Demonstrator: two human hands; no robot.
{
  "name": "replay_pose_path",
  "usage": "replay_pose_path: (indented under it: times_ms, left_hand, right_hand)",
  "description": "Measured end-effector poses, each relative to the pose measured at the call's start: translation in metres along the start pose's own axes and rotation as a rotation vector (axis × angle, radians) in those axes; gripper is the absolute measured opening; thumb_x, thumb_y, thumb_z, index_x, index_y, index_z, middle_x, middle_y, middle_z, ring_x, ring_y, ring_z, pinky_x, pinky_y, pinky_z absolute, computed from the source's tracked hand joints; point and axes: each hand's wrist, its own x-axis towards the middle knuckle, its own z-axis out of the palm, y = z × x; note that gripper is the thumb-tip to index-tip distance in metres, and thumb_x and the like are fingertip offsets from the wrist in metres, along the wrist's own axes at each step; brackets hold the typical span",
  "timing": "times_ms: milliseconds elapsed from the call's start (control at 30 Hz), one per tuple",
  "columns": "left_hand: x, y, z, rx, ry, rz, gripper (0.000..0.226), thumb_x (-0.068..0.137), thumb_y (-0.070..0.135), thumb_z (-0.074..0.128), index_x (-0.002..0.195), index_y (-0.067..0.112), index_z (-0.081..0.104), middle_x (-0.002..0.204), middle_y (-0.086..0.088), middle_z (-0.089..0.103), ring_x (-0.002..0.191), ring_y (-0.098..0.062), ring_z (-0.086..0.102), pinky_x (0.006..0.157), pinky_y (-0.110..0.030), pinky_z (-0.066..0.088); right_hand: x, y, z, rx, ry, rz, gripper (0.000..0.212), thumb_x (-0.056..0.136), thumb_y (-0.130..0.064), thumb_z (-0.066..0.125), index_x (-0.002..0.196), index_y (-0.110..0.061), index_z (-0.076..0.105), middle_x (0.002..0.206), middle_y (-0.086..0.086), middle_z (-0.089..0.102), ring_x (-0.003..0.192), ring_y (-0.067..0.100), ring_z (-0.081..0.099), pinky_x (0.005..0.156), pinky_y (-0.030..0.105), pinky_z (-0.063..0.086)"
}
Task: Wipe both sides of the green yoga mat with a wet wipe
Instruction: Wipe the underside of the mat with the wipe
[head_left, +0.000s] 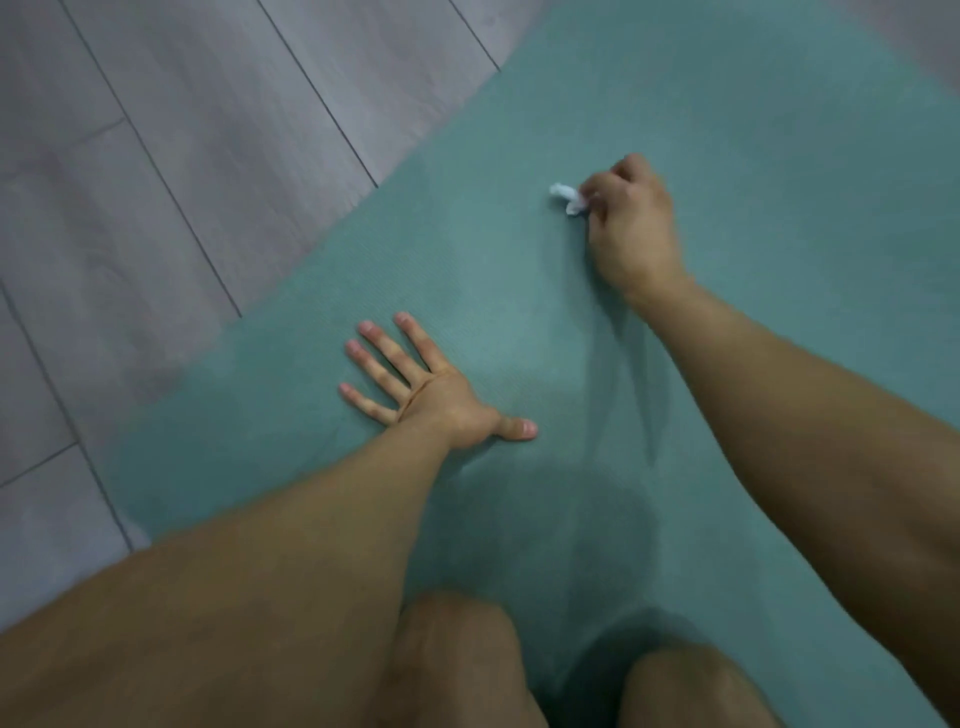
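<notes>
Mat: green yoga mat (753, 130) is being seen spread flat on the floor (156, 156), its long edge near the left hand (436, 389).
Left hand: being pressed palm-down on the mat, fingers straight and spread.
Right hand: right hand (631, 223) is being curled round a bunched wet wipe (566, 197), which is being held against the mat.
Handling: mat is being judged soft, light and floppy, best taken at an edge or corner for turning over; wipe limp and damp.

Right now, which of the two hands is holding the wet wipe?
The right hand, fingers curled round the crumpled wet wipe; the left hand lies flat on the green yoga mat, fingers spread.
</notes>
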Motion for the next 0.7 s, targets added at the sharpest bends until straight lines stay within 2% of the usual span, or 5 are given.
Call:
replay_pose_path:
  times_ms: [67, 200, 267, 467, 700]
  left_hand:
    - [-0.001, 0.000, -0.001, 0.010, -0.002, 0.005, 0.200, 0.022, 0.087, 0.088, 0.143, 0.013, -0.053, 0.139, -0.025, -0.065, 0.134, -0.043, -0.058, 0.111, -0.076, -0.022]
    - [-0.003, 0.001, -0.001, -0.001, 0.020, -0.013, 0.198, 0.025, 0.083, 0.090, 0.146, 0.015, -0.050, 0.148, -0.024, -0.059, 0.141, -0.042, -0.052, 0.115, -0.075, -0.019]
    - [-0.004, 0.001, -0.001, -0.004, 0.014, -0.006, 0.199, 0.022, 0.084, 0.089, 0.146, 0.014, -0.051, 0.147, -0.024, -0.059, 0.140, -0.042, -0.053, 0.114, -0.074, -0.021]
    - [-0.003, 0.001, -0.002, -0.016, -0.007, 0.018, 0.198, 0.025, 0.086, 0.089, 0.144, 0.013, -0.052, 0.142, -0.026, -0.063, 0.136, -0.043, -0.057, 0.112, -0.075, -0.023]
    - [-0.004, 0.001, 0.001, -0.014, 0.009, 0.017, 0.197, 0.026, 0.086, 0.088, 0.148, 0.013, -0.048, 0.149, -0.025, -0.057, 0.141, -0.042, -0.052, 0.114, -0.073, -0.023]
  right_hand:
    - [-0.028, -0.030, 0.010, 0.059, -0.010, 0.059, 0.025, 0.093, -0.013, 0.055, 0.101, -0.007, 0.078, 0.096, 0.017, 0.062, 0.087, 0.038, 0.063, 0.078, 0.041, 0.050]
    - [-0.138, -0.068, 0.000, 0.224, -0.407, -0.362, 0.027, 0.096, -0.010, 0.056, 0.114, -0.008, 0.076, 0.103, 0.013, 0.064, 0.097, 0.033, 0.062, 0.088, 0.039, 0.052]
    - [-0.115, -0.041, -0.012, 0.132, -0.400, -0.409, 0.026, 0.097, -0.017, 0.055, 0.109, -0.010, 0.077, 0.105, 0.013, 0.064, 0.098, 0.034, 0.061, 0.087, 0.038, 0.050]
    - [-0.023, -0.001, -0.007, -0.031, -0.010, 0.144, 0.024, 0.091, -0.015, 0.056, 0.098, -0.010, 0.078, 0.100, 0.018, 0.062, 0.089, 0.038, 0.063, 0.079, 0.038, 0.047]
    - [-0.130, -0.037, -0.025, 0.125, -0.462, -0.363, 0.023, 0.094, -0.016, 0.059, 0.107, -0.009, 0.076, 0.102, 0.014, 0.064, 0.092, 0.033, 0.062, 0.081, 0.036, 0.048]
